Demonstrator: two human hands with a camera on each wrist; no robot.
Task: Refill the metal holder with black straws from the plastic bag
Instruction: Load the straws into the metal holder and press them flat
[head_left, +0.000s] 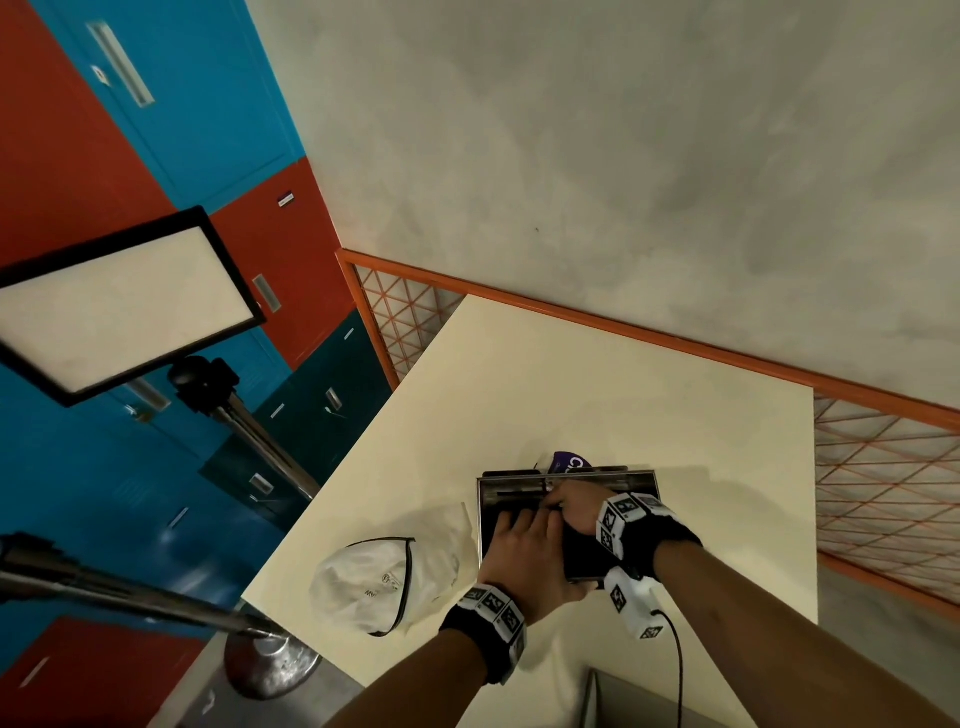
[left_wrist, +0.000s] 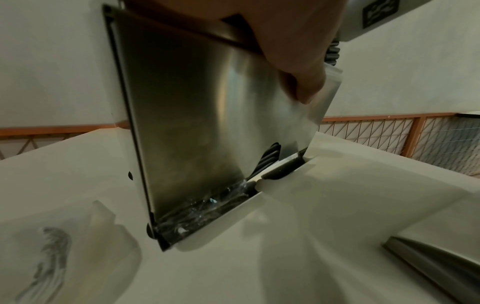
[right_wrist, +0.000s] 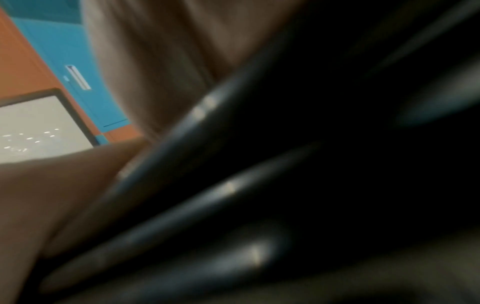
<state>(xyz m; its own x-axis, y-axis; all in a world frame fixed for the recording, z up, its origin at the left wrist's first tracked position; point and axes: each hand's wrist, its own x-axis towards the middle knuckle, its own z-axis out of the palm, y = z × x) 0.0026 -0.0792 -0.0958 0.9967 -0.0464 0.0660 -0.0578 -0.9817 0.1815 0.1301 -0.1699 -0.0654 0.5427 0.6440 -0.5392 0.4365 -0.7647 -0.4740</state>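
A cream table (head_left: 597, 374) fills the lower middle of the head view, its near edge cut off by the frame. The metal holder (head_left: 485, 512) stands right of centre on it, open at the top; both hands cover most of the opening, so how full it is cannot be made out. In the left wrist view its steel wall (left_wrist: 187, 115) fills the centre, and a few black straws (left_wrist: 270, 158) show through a slot low on the right.

A crumpled white plastic bag (head_left: 384, 582) lies just left of the holder, touching the table.

The left hand (head_left: 524, 551) lies over the holder's near side with fingers fairly straight on the dark straws inside, while its thumb (left_wrist: 306, 82) presses the outer wall. The right hand (head_left: 569, 506) reaches in from the right with fingers curled among the straws; whether it actually clamps them cannot be told. The right wrist view is badly blurred, showing only dark tubes (right_wrist: 233, 185) and skin.
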